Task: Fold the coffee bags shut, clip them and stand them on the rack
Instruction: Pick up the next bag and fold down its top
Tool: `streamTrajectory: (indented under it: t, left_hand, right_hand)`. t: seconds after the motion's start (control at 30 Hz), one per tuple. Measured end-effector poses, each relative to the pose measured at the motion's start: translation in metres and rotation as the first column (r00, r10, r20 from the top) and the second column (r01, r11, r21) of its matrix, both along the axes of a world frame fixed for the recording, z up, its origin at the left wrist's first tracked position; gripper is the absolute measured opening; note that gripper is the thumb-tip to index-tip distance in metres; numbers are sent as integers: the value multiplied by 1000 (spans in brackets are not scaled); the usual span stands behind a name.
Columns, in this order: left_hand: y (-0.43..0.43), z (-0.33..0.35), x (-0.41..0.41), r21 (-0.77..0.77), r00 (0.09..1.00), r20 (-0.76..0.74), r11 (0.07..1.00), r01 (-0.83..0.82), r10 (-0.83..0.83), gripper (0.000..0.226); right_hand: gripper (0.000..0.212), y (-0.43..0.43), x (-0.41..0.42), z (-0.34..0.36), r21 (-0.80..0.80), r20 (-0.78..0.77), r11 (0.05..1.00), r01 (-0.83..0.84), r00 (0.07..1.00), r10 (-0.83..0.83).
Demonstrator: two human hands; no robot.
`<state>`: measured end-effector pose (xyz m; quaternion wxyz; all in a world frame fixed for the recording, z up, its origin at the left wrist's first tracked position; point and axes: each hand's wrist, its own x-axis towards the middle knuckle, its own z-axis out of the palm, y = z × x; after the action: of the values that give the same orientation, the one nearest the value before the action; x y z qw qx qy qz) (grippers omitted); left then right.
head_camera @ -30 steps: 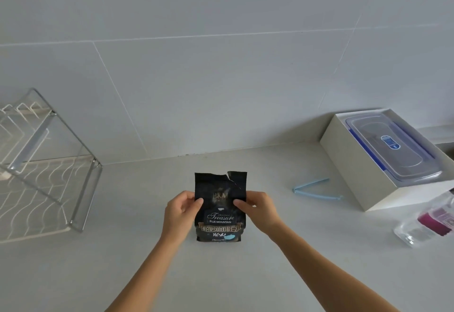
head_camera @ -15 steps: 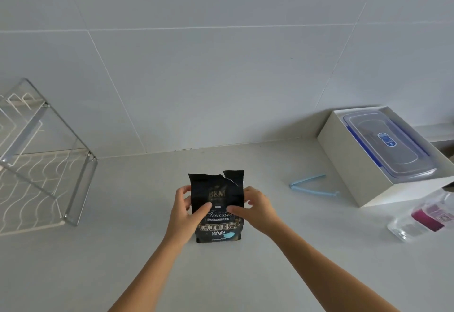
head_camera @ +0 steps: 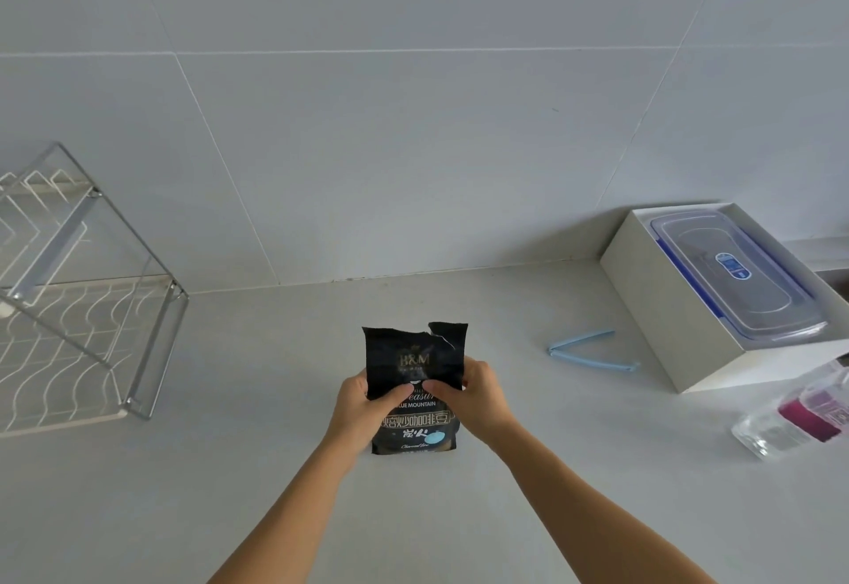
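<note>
Coffee bag (head_camera: 413, 392) upright on bench (head_camera: 275, 468), torn top unfolded. Left hand (head_camera: 363, 409) and right hand (head_camera: 478, 397) both grip its sides, thumbs on front. Blue clip (head_camera: 590, 350) lies right; rack (head_camera: 78, 307) far left.

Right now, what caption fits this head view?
Both hands, left hand and right hand, hold an unfolded coffee bag upright on the counter, clip lying apart.
</note>
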<state>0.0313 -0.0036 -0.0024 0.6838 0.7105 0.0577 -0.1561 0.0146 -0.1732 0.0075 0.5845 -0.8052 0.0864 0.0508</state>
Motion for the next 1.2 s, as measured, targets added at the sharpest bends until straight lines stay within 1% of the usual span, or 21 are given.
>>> streamTrajectory:
  t: [0.07, 0.13, 0.17, 0.2, 0.23, 0.27, 0.3, 0.33, 0.4, 0.43, 0.5, 0.57, 0.63, 0.67, 0.73, 0.8, 0.9, 0.97, 1.03, 1.13, 1.2]
  left_hand:
    - [1, -4, 0, -13, 1000, -12, 1000, -16, 16, 11]
    - [3, -8, 0, -55, 998, -51, 998, -42, 39, 12]
    - [3, -9, 0, -73, 996, -74, 996, -51, 46, 15]
    - [3, -10, 1, -81, 995, -85, 995, -55, 48, 17]
    - [3, -11, 1, -78, 995, -81, 995, -59, 53, 18]
    - [1, -12, 1, -60, 996, -54, 996, -71, 68, 20]
    - [-1, -12, 0, -22, 996, -5, 996, -91, 91, 27]
    - [-4, -12, -1, 39, 991, 68, 992, -120, 117, 39]
    - [-8, -10, -3, 186, 954, 262, 963, -197, 144, 66]
    - [-9, -9, -3, 257, 921, 366, 937, -237, 132, 75]
    - [-10, -7, -2, 361, 847, 530, 889, -282, 53, 81]
    - [-11, 0, -1, 371, 820, 572, 893, -257, -2, 75]
    - [-13, 11, 1, 281, 843, 538, 939, -198, 17, 62]
    - [-12, 16, 4, 237, 859, 512, 957, -169, 24, 53]
    - [-8, 23, 10, 244, 884, 466, 966, -91, -34, 37]
    - [0, 28, 16, 253, 922, 364, 967, 36, -130, 34]
    - [9, 32, 21, 184, 950, 193, 960, 211, -246, 35]
    - [9, 33, 22, 204, 949, 188, 955, 214, -253, 31]
    - [7, 33, 20, 191, 959, 196, 967, 168, -206, 26]
    - [5, 29, 15, 82, 988, 121, 992, 91, -101, 26]
    - [4, 27, 13, 51, 990, 115, 996, 74, -79, 28]
  right_hand:
    - [6, -2, 1, 2, 30, -27, 999, -14, 1000, 14]
    - [8, -4, 2, 3, 11, -28, 1000, -21, 999, 21]
    - [6, -4, 2, 4, -6, -18, 1000, -11, 1000, 11]
    - [8, -3, 1, 5, 18, -8, 1000, 15, 1000, -15]
    - [18, -1, 0, 6, 86, -17, 994, 60, 998, -59]
    - [29, 2, -1, 6, 207, -40, 971, 117, 993, -111]
    - [39, 5, -2, 7, 300, -65, 939, 165, 986, -152]
    - [45, 9, -3, 7, 359, -62, 911, 205, 979, -196]
    - [51, 14, -6, 3, 341, 2, 909, 241, 966, -257]
    - [51, 17, -8, 3, 310, 43, 916, 253, 959, -279]
    - [48, 19, -10, 4, 245, 130, 928, 281, 939, -318]
    - [41, 17, -10, 8, 155, 226, 951, 266, 928, -296]
    - [36, 13, -7, 12, 91, 261, 977, 192, 942, -210]
    - [36, 10, -5, 15, 104, 238, 985, 140, 958, -162]
    - [39, 6, -1, 22, 153, 158, 988, 36, 986, -60]
    - [41, 1, 2, 25, 183, 96, 983, -18, 995, 0]
    - [43, -2, 7, 29, 188, 44, 978, -84, 996, 77]
    - [43, 0, 9, 30, 175, 31, 976, -129, 992, 125]
    - [42, 2, 9, 29, 174, 36, 976, -133, 991, 129]
    - [39, 0, 9, 27, 212, 28, 973, -92, 996, 88]
    - [39, -2, 8, 23, 240, 22, 968, -71, 997, 68]
